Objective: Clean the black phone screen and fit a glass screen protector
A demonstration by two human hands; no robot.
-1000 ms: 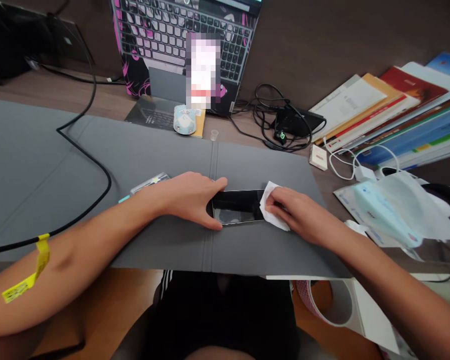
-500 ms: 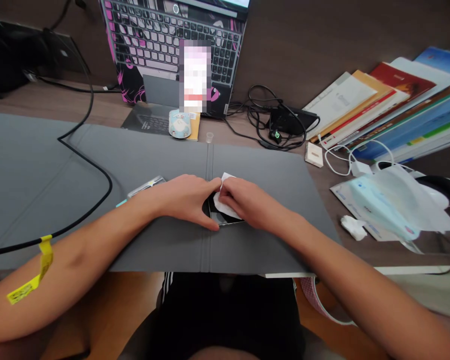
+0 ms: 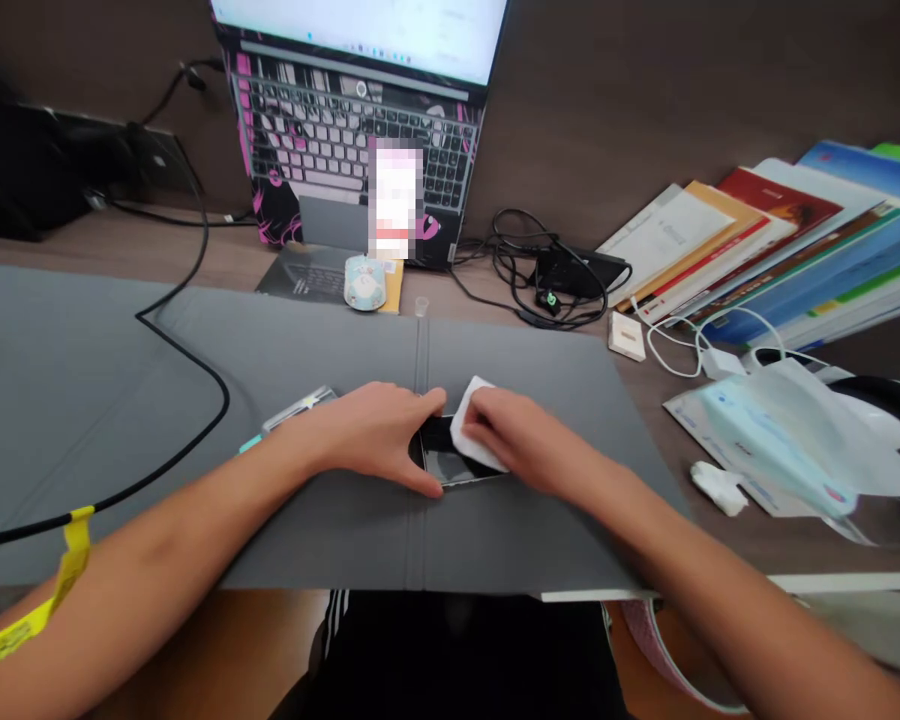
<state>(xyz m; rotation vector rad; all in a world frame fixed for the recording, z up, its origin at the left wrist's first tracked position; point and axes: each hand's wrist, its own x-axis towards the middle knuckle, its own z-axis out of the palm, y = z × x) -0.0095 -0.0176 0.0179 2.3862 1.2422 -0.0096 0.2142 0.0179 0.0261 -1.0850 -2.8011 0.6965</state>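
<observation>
A dark, glossy phone (image 3: 450, 468) lies flat on the grey desk mat, partly covered by my hands. My left hand (image 3: 375, 430) grips its left end, thumb at the near edge and fingers at the far edge. Bunched in my right hand (image 3: 521, 435) is a white tissue (image 3: 465, 420), pressed onto the phone's upper face towards its right end. Behind my left wrist rests a clear, flat case-like item (image 3: 300, 405) with a light blue end, partly hidden by the forearm.
The grey mat (image 3: 330, 545) spans the desk. Behind it stand a laptop (image 3: 330, 160) and a pale blue mouse (image 3: 364, 283). A black cable (image 3: 221, 385) crosses the left side. Right are books (image 3: 780, 235), a tissue pack (image 3: 772, 440) and a crumpled tissue (image 3: 720, 487).
My right hand has slid rightwards along the phone with the tissue, baring more of its dark surface. My left hand keeps its hold. The whole view has shifted, showing more laptop screen.
</observation>
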